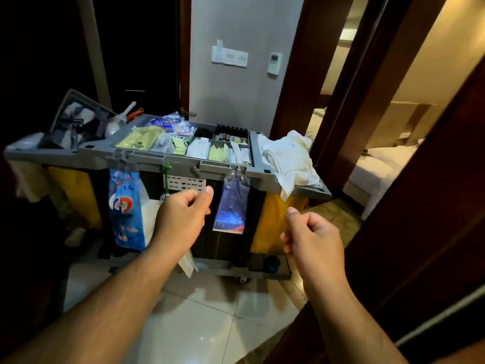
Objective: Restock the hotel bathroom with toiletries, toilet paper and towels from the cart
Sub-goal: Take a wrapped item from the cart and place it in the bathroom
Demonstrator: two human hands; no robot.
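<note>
Left hand (183, 214) and right hand (312, 240) are held mid-frame, fingers curled, nothing gripped; toiletries (199, 145) are sorted atop cart (183, 164), likely for reach.

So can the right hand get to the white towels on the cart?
Probably yes. The right hand holds nothing and is in front of the white towels draped over the right end of the cart, with nothing between them.

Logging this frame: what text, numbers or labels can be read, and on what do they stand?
"10": blue plastic bag hanging on the grey cart; its large red-and-white letters are too blurred.
White printed card on the cart front: too small to read.
Yellow flat packets on top: green emblem, unreadable.
</note>
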